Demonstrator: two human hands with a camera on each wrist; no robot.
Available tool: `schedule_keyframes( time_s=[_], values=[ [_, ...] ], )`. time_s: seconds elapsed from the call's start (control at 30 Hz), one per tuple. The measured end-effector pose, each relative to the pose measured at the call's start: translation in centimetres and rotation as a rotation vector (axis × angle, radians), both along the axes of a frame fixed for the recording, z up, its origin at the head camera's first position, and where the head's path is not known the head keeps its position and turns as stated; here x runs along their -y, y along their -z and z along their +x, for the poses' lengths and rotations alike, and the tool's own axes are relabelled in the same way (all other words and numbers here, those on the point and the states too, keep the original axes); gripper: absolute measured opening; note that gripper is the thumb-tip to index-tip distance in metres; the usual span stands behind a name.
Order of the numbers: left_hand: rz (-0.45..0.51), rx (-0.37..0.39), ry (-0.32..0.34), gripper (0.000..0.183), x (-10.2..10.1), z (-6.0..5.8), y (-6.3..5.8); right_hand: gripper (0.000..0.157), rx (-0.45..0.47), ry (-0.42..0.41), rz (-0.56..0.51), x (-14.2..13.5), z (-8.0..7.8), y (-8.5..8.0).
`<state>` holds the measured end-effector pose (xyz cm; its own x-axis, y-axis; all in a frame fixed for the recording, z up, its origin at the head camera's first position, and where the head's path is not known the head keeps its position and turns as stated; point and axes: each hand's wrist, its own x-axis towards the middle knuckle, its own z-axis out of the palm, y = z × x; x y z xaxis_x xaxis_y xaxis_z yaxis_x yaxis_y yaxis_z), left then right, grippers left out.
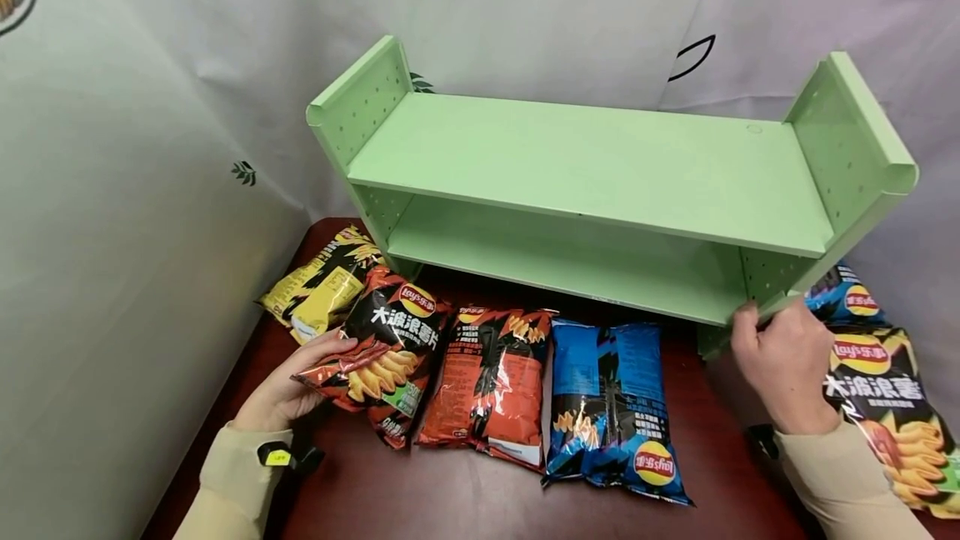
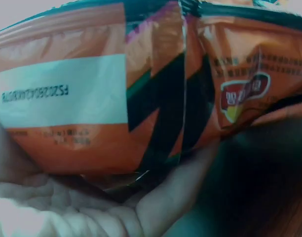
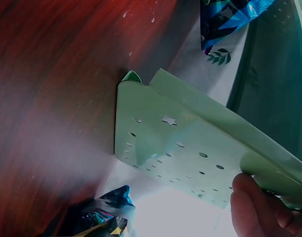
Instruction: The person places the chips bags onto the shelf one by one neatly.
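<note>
My left hand (image 1: 288, 386) holds a red and black bag of chips (image 1: 397, 323) by its lower left part, front side up. In the left wrist view, fingers (image 2: 175, 197) lie under the orange-looking back of that chip bag (image 2: 156, 98). A light green two-tier shelf (image 1: 592, 161) stands at the back of the table. Its right side panel (image 3: 175, 143) has rows of small holes. My right hand (image 1: 791, 365) grips the lower front edge of this panel, fingertips curled round it in the right wrist view; part of the hand is out of that frame.
A red chip bag (image 1: 487, 386) and a blue one (image 1: 615, 407) lie back side up before the shelf. Yellow-black bags lie left (image 1: 322, 286) and right (image 1: 892, 415), with another blue bag (image 1: 847, 294) behind. The dark red table (image 1: 465, 498) meets a pale curtain (image 1: 525, 15).
</note>
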<state>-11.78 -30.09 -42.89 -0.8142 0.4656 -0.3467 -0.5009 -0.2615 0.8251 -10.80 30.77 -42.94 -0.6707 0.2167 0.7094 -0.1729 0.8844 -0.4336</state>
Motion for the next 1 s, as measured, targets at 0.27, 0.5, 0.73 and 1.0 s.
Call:
schedule_keyframes(
  time_s=[0.27, 0.5, 0.73, 1.0],
  values=[
    [-0.153, 0.061, 0.028, 0.051, -0.4, -0.9, -0.1, 0.026, -0.026, -0.002, 0.013, -0.1, -0.1, 0.0],
    [-0.524, -0.118, 0.084, 0.075, -0.1, -1.1, -1.4, 0.025, -0.033, -0.002, 0.018, 0.0, -0.1, -0.1],
    [-0.645, -0.353, 0.132, 0.067, 0.0, -0.6, -2.9, 0.025, -0.016, 0.001, 0.01, 0.1, 0.0, -0.1],
    [-0.841, -0.604, 0.189, 0.067, 0.1, 0.7, -3.4, 0.024, -0.011, 0.002, 0.008, 0.0, 0.0, 0.0]
  ],
)
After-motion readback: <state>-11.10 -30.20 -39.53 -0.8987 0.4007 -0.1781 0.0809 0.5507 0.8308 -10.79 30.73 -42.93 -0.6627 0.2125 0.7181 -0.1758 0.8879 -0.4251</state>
